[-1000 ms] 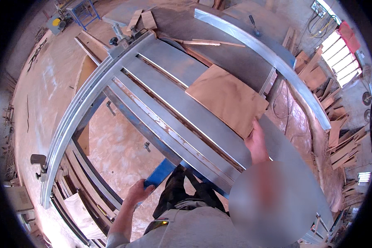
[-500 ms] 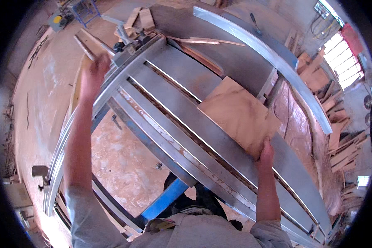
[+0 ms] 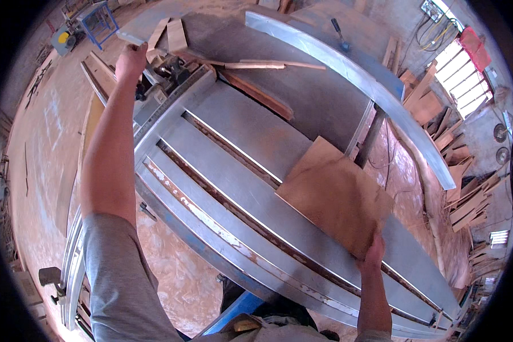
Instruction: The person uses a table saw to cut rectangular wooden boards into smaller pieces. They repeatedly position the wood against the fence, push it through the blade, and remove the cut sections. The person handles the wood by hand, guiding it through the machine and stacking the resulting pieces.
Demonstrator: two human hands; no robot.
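Note:
My right hand grips the near right corner of a flat, squarish brown wooden board. The board lies on a grey metal machine table with long slots, and part of it reaches past the table's far edge. My left arm is stretched far forward. My left hand is closed in a fist beside the metal fence clamp at the table's far left end. What it holds, if anything, is hidden by the fingers.
A long curved-looking metal fence rail spans the far side. Thin wood strips and small wood blocks lie beyond the table. Offcuts are piled at the right. A metal side rail runs along the left.
My left hand has moved farther forward, past the fence clamp. My right hand still holds the board's corner. The whole view has shifted a little, and the board sits slightly lower in it.

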